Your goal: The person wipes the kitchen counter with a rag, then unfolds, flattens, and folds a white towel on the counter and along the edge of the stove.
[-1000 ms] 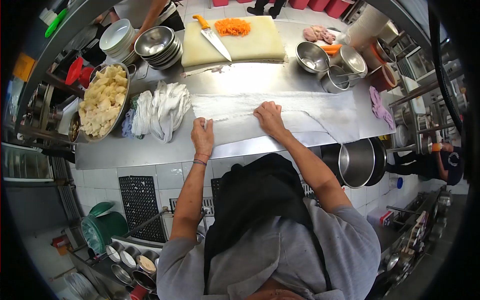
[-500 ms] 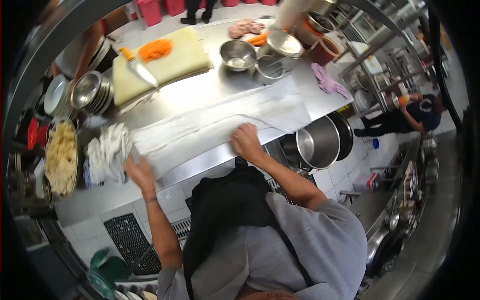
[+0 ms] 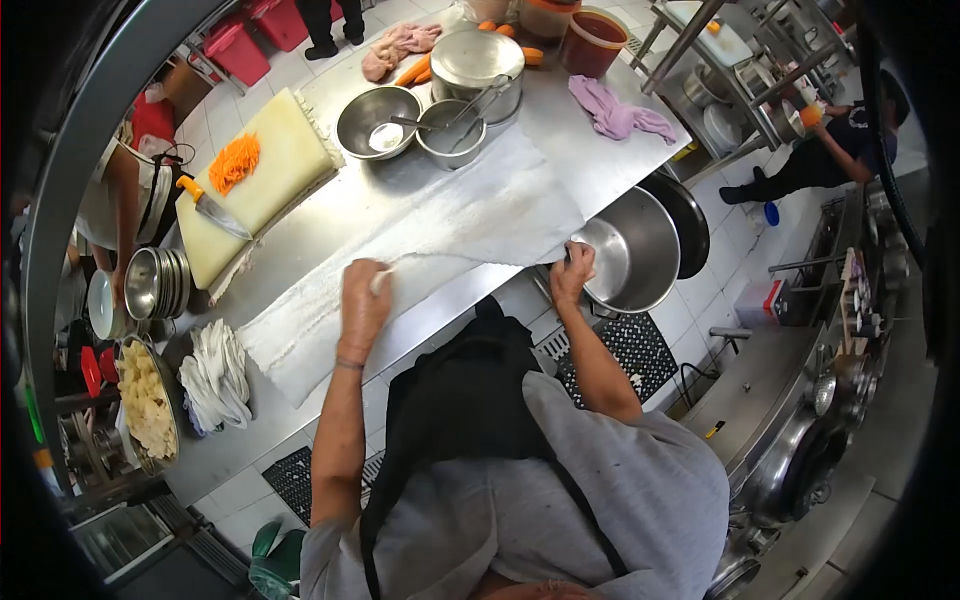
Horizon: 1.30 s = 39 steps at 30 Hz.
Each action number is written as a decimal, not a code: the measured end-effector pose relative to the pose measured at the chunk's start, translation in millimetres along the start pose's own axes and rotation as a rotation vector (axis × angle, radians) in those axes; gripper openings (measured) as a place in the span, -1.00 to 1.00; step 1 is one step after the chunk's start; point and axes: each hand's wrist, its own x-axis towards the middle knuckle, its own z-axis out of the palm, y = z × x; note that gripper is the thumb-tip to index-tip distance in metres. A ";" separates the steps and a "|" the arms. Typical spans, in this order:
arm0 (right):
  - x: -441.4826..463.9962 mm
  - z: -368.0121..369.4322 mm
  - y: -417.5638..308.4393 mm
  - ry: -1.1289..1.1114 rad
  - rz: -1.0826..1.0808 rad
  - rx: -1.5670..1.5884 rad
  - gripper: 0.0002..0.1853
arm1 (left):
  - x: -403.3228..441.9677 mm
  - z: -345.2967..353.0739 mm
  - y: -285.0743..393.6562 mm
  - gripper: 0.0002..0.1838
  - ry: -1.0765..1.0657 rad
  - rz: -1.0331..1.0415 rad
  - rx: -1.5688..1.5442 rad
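Note:
A long white cloth [image 3: 440, 230] lies across the steel table, with an uneven fold line along its length. My left hand [image 3: 366, 302] is closed over its near side, left of the middle, with a bit of white showing at the fingertips. Towards the right end, at the table's front edge, my right hand [image 3: 572, 274] pinches the cloth's near edge. A bunched heap of white rags [image 3: 215, 375] lies beyond the cloth's left end.
Behind the cloth are a cutting board [image 3: 290, 150] with shredded carrot [image 3: 236, 163] and a knife [image 3: 213, 209], steel bowls [image 3: 375, 112], a lidded pot [image 3: 478, 62] and a purple rag [image 3: 620, 108]. A large pot [image 3: 635, 250] stands right of my right hand. Co-workers stand left and right.
My left hand has left the rag side, moved right and closed over the cloth. My right hand has moved from the cloth's middle to its right end. The view has turned somewhat.

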 end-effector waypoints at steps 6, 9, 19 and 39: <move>74.1 -80.1 -30.0 -0.154 -0.428 0.125 -0.74 | 41.0 49.6 45.0 -0.52 -0.278 0.015 0.055; 142.6 -80.1 -40.1 -0.327 -0.497 0.311 -0.79 | 56.0 61.7 43.5 -0.55 -0.362 -0.029 0.098; 214.6 1.2 -64.4 -0.679 -0.032 0.390 -0.75 | 59.2 97.3 7.3 -0.82 -0.180 -0.122 0.070; 133.8 26.0 -179.8 -0.490 -0.793 0.221 -0.82 | 36.7 3.6 -65.7 -0.58 -0.159 -0.351 0.619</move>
